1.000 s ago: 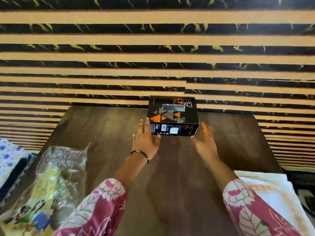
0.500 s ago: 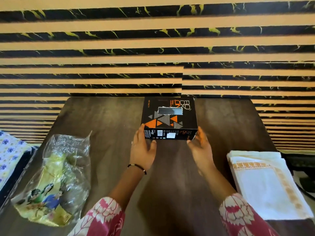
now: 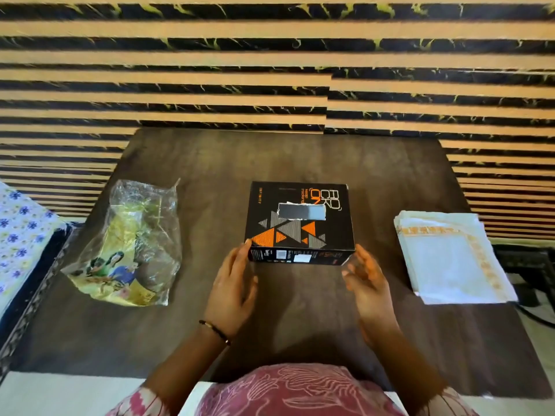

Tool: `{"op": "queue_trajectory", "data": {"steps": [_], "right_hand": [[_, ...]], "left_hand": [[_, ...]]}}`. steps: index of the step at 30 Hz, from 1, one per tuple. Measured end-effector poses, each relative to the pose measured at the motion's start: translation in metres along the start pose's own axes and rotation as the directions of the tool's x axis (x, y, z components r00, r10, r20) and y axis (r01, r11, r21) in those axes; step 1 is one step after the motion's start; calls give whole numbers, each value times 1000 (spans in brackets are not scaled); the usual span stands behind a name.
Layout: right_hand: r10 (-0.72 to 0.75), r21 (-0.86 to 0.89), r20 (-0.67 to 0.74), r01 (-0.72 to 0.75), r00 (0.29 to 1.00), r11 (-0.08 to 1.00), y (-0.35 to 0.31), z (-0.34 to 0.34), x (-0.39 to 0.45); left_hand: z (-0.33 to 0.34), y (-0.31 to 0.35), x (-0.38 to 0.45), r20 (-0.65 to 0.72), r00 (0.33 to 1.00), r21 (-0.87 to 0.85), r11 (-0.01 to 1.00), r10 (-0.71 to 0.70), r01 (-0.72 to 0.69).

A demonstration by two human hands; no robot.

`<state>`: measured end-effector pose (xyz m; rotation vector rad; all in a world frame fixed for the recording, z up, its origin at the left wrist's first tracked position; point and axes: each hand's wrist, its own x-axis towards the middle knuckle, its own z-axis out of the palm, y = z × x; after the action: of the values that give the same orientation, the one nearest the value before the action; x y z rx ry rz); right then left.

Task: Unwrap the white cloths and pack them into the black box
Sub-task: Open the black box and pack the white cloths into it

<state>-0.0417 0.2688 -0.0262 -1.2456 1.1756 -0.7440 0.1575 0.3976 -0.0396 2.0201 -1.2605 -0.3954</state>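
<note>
A closed black box point(image 3: 300, 223) with orange and grey triangles lies flat in the middle of the dark wooden table point(image 3: 270, 163). My left hand point(image 3: 232, 291) is at its near left corner, fingertips touching the box edge, fingers apart. My right hand point(image 3: 365, 283) hovers at the near right corner, fingers spread, slightly blurred. A stack of folded white cloths point(image 3: 450, 259) with orange borders lies on the table's right side. On the left side lies a crumpled clear plastic wrapper point(image 3: 129, 250) with a printed yellow card inside.
A wall of tan and black stripes point(image 3: 270, 70) rises just behind the table. A blue-flowered fabric point(image 3: 21, 235) sits off the table's left edge. Dark cables point(image 3: 531, 265) lie beyond the right edge. My pink patterned clothing point(image 3: 294, 391) fills the bottom.
The box has come toward me along the table between my two hands. The view has tilted down, bringing the cloth stack and wrapper fully into sight.
</note>
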Motion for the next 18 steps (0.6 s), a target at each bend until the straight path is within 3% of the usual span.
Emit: {"op": "queue_trajectory", "data": {"steps": [6,9,13,16,18], "right_hand": [[9,13,-33,-9,999,1000,5,-17,-10],[13,-13,-35,-13,999,1000,-5,-20,2],[43,-14,-26,-44,999,999,-27,-18,27],[65,-134,13,-63,998,989,-37,-18,52],[80,-234,101,-54,992,971,-42,-17,61]], "left_hand": [[-11,4,-9,-137,985,1,995,103,-103],[-11,29,21,-158,961,11,973,228,-229],[6,62,77,23,944,178,928,330,-328],[22,68,101,259,951,390,882,171,-265],[27,63,101,339,934,507,815,110,-280]]}}
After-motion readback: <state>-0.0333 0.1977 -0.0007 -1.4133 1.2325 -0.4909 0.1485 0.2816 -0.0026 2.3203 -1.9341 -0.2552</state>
